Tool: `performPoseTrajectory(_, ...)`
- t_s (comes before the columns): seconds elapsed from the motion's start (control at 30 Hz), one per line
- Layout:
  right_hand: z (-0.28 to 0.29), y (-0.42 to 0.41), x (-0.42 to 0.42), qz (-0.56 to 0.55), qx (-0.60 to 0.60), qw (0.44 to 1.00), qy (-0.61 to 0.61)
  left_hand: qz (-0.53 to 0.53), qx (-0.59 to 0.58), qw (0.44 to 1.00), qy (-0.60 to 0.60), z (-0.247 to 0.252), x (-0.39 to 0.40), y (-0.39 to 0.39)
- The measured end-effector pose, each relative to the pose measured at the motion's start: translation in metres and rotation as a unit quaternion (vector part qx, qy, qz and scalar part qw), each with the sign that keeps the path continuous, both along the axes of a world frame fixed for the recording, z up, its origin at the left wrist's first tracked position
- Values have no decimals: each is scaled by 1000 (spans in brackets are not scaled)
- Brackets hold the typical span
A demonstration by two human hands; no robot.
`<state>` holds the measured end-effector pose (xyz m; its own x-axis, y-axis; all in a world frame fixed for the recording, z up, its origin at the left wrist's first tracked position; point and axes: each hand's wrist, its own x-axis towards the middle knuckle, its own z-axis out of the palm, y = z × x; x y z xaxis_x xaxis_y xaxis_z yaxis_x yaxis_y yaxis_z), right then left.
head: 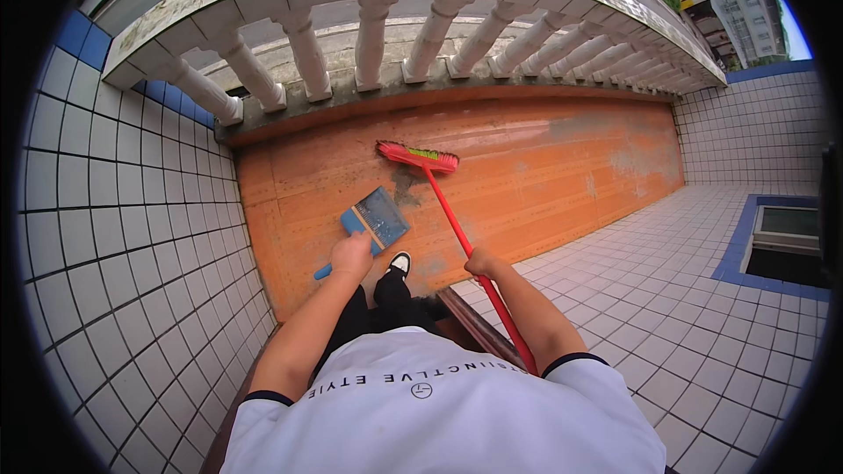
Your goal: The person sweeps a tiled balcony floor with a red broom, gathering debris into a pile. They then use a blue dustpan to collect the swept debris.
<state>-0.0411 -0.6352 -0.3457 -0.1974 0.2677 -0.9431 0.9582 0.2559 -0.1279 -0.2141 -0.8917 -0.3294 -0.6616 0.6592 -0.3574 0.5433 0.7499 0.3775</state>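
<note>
My left hand (pixel 352 254) is closed around the handle of a blue plastic dustpan (pixel 390 210), whose tray points away from me over the orange tiled floor (pixel 527 178). In my right hand (pixel 482 264) is the red pole of a push broom (pixel 421 157); the pole runs back beside my right arm. The broom's head, with red and lime-green bristles, lies on the floor beyond the dustpan, the two apart. A dark grey patch (pixel 407 185) marks the floor between them. Whether the dustpan touches the floor I cannot tell.
A white balustrade (pixel 369 46) borders the far side of this balcony. White tiled walls stand at the left (pixel 132 210) and right (pixel 632 263), the right one with a blue-framed window (pixel 784 243). My shoe (pixel 399 263) is near the dustpan; a dark doorway edge (pixel 477 322) lies close to my right side.
</note>
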Motion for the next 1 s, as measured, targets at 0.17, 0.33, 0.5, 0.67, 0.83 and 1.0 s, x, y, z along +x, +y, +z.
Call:
performPoseTrajectory(0.17,27,-20,9,0,-67,998,-17,10,15,1000,-7,-6,-1,-7)
performPoseTrajectory(0.33,68,-33,30,-53,-158,985,-42,8,14,1000,3,-9,-2,-1)
performPoseTrajectory(0.5,102,-42,46,-127,-224,964,-64,-3,7,1000,11,-2,-2,0)
performPoseTrajectory(0.67,136,-44,48,-145,-211,965,-52,3,19,1000,24,-19,6,-9)
performPoseTrajectory(0.83,130,-23,34,-101,-104,989,-38,8,12,1000,17,-13,8,-9)
performPoseTrajectory(1.0,95,12,2,-89,-68,994,2,0,23,1000,20,-3,16,-24)
